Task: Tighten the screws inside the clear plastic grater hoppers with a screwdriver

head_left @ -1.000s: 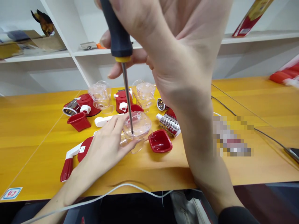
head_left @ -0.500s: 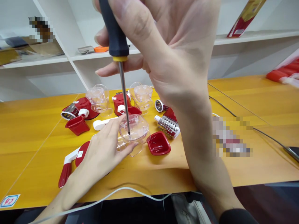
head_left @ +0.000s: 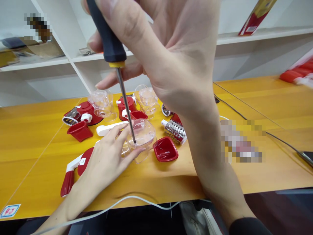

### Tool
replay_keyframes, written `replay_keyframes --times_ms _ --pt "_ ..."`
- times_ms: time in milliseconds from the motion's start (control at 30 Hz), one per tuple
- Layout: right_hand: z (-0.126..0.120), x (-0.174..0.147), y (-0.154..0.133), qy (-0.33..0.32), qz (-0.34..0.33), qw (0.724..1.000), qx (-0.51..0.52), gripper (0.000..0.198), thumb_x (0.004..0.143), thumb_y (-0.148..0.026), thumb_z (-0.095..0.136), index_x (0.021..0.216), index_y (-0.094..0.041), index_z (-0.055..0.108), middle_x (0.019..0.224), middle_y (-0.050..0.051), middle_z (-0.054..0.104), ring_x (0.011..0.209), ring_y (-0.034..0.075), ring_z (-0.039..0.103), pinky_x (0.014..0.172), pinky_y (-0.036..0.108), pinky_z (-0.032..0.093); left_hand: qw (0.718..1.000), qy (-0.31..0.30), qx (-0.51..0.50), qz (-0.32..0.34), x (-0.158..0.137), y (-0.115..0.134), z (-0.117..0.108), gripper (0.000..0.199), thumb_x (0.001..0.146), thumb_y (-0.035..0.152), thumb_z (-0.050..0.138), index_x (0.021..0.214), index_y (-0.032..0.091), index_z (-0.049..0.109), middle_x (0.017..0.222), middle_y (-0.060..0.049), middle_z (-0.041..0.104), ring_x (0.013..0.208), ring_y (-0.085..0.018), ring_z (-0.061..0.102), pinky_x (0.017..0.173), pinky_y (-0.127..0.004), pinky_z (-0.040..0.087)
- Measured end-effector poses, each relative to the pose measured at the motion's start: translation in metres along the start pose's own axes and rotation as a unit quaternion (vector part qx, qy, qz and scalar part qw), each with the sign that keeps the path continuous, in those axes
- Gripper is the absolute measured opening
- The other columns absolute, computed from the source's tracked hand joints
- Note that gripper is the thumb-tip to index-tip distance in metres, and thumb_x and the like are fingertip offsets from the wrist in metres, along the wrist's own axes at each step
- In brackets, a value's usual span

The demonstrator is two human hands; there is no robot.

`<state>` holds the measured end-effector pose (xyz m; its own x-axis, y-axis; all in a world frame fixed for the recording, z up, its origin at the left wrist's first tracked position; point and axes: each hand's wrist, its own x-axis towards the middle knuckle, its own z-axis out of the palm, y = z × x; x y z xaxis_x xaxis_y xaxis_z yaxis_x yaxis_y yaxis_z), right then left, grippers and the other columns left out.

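Note:
My right hand (head_left: 156, 42) is closed around the dark handle of a screwdriver (head_left: 114, 45) with a yellow collar. Its steel shaft slants down, and the tip meets the top of a clear plastic housing (head_left: 144, 132); whether a screw sits under the tip is too small to tell. My left hand (head_left: 110, 150) grips that housing from its left side, thumb along the near edge. Just right of the housing stands a red square cup (head_left: 166, 149). A red and white crank handle (head_left: 70, 173) lies left of my left forearm.
Behind lie a drum grater (head_left: 174, 130), a red hopper (head_left: 80, 130), a red base (head_left: 89, 112) and two more clear housings, one at the left (head_left: 100, 101). A white cable (head_left: 132, 197) runs along the front edge. Shelves (head_left: 58, 62) rise at the back.
My right hand and the screwdriver handle have shifted left and slightly down, so the shaft leans more. The tip stays at the clear housing, and my left hand keeps its grip.

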<state>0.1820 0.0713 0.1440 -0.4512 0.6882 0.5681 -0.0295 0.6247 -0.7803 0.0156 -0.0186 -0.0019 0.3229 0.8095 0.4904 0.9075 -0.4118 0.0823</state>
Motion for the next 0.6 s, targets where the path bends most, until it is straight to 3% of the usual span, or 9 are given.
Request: replay_keyframes --times_ms 67,133,200,267,367,500,533,567,600 --pt "0.002 -0.006 0.000 -0.001 -0.014 1.000 -0.009 0.138 0.040 -0.079 -0.048 0.103 0.001 0.045 0.117 -0.002 0.058 0.156 -0.012 0.051 0.099 -0.028 0.045 1.000 0.000 -0.004 0.000 -0.001 0.000 0.002 0.061 0.106 0.060 0.058 0.148 0.015 0.062 0.143 -0.016 0.071 0.121 -0.036 0.076 0.090 -0.046 0.068" --pt "0.004 -0.014 -0.001 -0.002 -0.035 0.999 -0.007 0.147 0.030 -0.079 -0.051 0.109 -0.001 0.044 0.115 -0.002 0.057 0.133 -0.015 0.064 0.088 -0.020 0.051 1.000 0.004 -0.017 0.005 -0.003 -0.001 0.003 0.058 0.106 0.058 0.060 0.148 0.018 0.064 0.144 -0.015 0.070 0.121 -0.035 0.076 0.093 -0.047 0.068" --pt "0.006 -0.019 -0.002 0.009 -0.055 0.998 0.021 0.162 0.014 -0.082 -0.051 0.120 -0.004 0.042 0.111 -0.002 0.055 0.097 -0.014 0.068 0.073 0.001 0.059 0.999 0.013 -0.033 0.016 -0.003 -0.001 0.003 0.053 0.106 0.054 0.063 0.147 0.020 0.065 0.144 -0.015 0.070 0.124 -0.035 0.075 0.099 -0.049 0.066" --pt "0.007 -0.019 0.000 0.025 -0.067 0.996 0.054 0.177 0.000 -0.080 -0.051 0.133 -0.007 0.039 0.110 -0.004 0.056 0.075 -0.013 0.062 0.062 0.019 0.058 0.999 0.017 -0.045 0.021 -0.003 0.000 0.003 0.050 0.106 0.049 0.065 0.149 0.023 0.065 0.144 -0.014 0.070 0.127 -0.034 0.074 0.102 -0.049 0.065" --pt "0.007 -0.016 0.004 0.035 -0.076 0.994 0.071 0.183 -0.005 -0.080 -0.051 0.138 -0.009 0.038 0.104 -0.004 0.056 0.071 -0.012 0.060 0.060 0.024 0.055 0.998 0.017 -0.056 0.018 -0.003 0.000 0.002 0.051 0.105 0.048 0.067 0.151 0.025 0.064 0.145 -0.013 0.069 0.127 -0.033 0.073 0.102 -0.047 0.065" --pt "0.002 -0.025 -0.006 0.044 -0.103 0.993 0.037 0.163 0.001 -0.078 -0.049 0.124 -0.009 0.032 0.100 -0.005 0.052 0.075 -0.012 0.061 0.066 0.023 0.060 0.998 0.012 -0.051 0.018 -0.004 0.002 0.001 0.046 0.106 0.046 0.066 0.149 0.030 0.065 0.148 -0.011 0.067 0.129 -0.032 0.072 0.102 -0.045 0.065" --pt "-0.001 -0.029 -0.011 0.036 -0.096 0.995 0.017 0.161 0.005 -0.079 -0.046 0.129 -0.011 0.032 0.104 -0.008 0.053 0.070 -0.017 0.056 0.073 0.019 0.063 0.998 0.014 -0.051 0.016 -0.004 0.003 0.002 0.044 0.106 0.044 0.066 0.148 0.031 0.065 0.149 -0.011 0.066 0.130 -0.032 0.072 0.103 -0.045 0.064" --pt "-0.005 -0.033 -0.016 0.048 -0.032 0.997 -0.050 0.161 0.002 -0.077 -0.044 0.130 -0.012 0.028 0.097 -0.006 0.050 0.070 -0.015 0.057 0.073 0.019 0.064 0.998 0.019 -0.054 0.012 -0.005 0.003 0.002 0.043 0.106 0.043 0.067 0.147 0.030 0.064 0.149 -0.011 0.066 0.132 -0.031 0.071 0.104 -0.045 0.064" --pt "-0.009 -0.036 -0.020 0.035 -0.015 0.995 -0.094 0.153 0.015 -0.079 -0.044 0.130 -0.005 0.024 0.104 -0.003 0.051 0.089 -0.007 0.070 0.087 0.022 0.069 0.998 0.025 -0.059 0.002 -0.005 0.004 0.003 0.045 0.105 0.042 0.068 0.147 0.030 0.063 0.149 -0.011 0.067 0.133 -0.031 0.070 0.106 -0.045 0.063"
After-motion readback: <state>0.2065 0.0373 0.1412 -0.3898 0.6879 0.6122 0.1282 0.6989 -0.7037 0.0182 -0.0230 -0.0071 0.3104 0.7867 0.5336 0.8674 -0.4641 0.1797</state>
